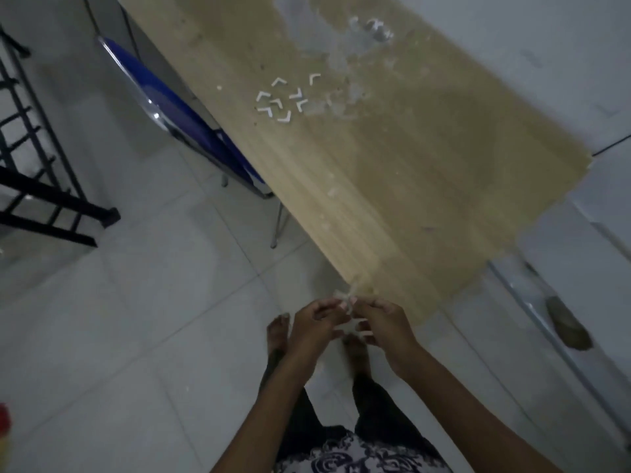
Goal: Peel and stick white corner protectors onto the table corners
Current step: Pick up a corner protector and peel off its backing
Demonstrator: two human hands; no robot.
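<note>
left hand (312,324) + right hand (382,322) — pinching small white piece (348,307) | near table (392,165) corner — spare protectors (283,99) on top

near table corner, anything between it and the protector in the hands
Nothing visible. Both hands, left and right, pinch a small white corner protector right beside the near table corner, with only open air between them. The spare protectors lie farther up the tabletop, out of the way.
</note>
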